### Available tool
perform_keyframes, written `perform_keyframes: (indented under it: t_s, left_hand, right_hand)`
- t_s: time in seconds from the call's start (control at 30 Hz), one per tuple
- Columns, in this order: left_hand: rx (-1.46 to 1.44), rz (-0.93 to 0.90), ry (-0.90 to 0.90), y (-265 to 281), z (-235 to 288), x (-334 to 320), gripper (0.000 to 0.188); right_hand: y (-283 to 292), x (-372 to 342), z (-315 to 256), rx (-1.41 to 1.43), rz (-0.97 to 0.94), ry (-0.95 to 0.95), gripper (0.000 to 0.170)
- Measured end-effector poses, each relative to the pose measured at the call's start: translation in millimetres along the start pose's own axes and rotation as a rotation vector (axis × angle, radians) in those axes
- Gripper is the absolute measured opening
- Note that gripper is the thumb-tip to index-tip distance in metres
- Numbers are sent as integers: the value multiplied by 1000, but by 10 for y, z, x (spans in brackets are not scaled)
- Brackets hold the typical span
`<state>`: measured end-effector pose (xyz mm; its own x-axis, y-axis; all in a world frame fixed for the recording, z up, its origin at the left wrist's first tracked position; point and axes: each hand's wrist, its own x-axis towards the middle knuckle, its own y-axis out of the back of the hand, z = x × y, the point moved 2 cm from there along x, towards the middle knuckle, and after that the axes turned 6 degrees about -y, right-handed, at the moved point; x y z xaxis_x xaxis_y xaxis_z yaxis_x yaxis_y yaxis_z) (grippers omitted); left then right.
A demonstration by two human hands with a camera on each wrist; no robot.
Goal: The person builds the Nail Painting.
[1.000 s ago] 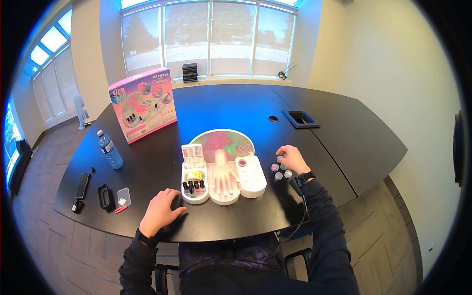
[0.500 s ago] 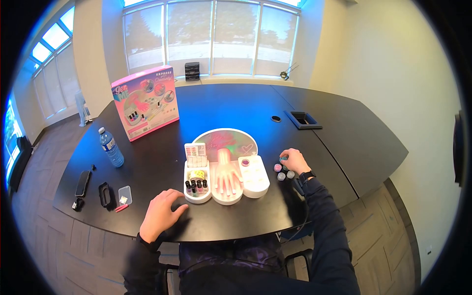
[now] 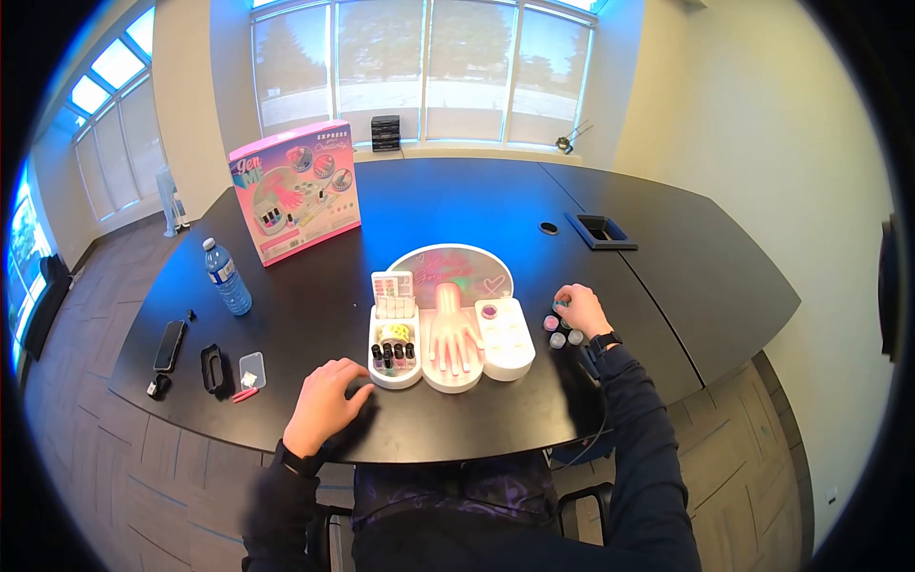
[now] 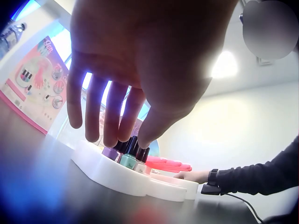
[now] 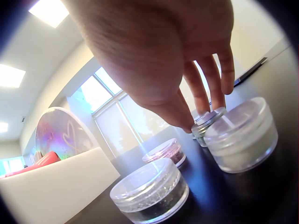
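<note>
My right hand [image 3: 583, 311] is at the cluster of small round jars right of the white nail-set stand [image 3: 453, 383]. In the right wrist view its thumb and fingers pinch a small clear-lidded jar [image 5: 202, 135], partly hidden behind a jar with pale contents [image 5: 243, 144]. A pink jar [image 3: 551, 323] sits close by. My left hand [image 3: 329, 405] hovers or rests at the stand's left side, fingers loosely bent and holding nothing; in the left wrist view the fingertips hang by the polish bottles [image 4: 128, 158]. The stand carries a pink model hand [image 3: 452, 338] and a purple pot [image 3: 489, 312].
A pink box [image 3: 295, 195] and a water bottle [image 3: 227, 276] stand at the left. Nearer the left edge lie a phone [image 3: 170, 345], a black band-like object [image 3: 213, 370], a small clear case [image 3: 252, 369] and a pink tool [image 3: 245, 395]. A cable hangs from the right wrist.
The head view has shifted, so the tabletop things appear further right. My right hand stays at the jars, and my left hand stays beside the stand, with little visible change in either.
</note>
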<state>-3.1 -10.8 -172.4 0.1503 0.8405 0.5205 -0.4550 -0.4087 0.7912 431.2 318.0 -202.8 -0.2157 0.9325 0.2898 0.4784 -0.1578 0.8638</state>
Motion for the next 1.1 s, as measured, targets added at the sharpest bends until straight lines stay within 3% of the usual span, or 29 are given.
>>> perform_keyframes:
  t_s: [0.37,0.7,1.1]
  left_hand:
    - [182,2,-29,-156,43,-26,14]
    - [200,181,-135,-177,245,72,18]
    - [188,151,-204,-214,246,87,18]
  right_hand:
    - [114,-41,-142,30,117,45,20]
    - [353,-136,-483,71,118,104,20]
    - [293,-248,-988,122,-11,287,23]
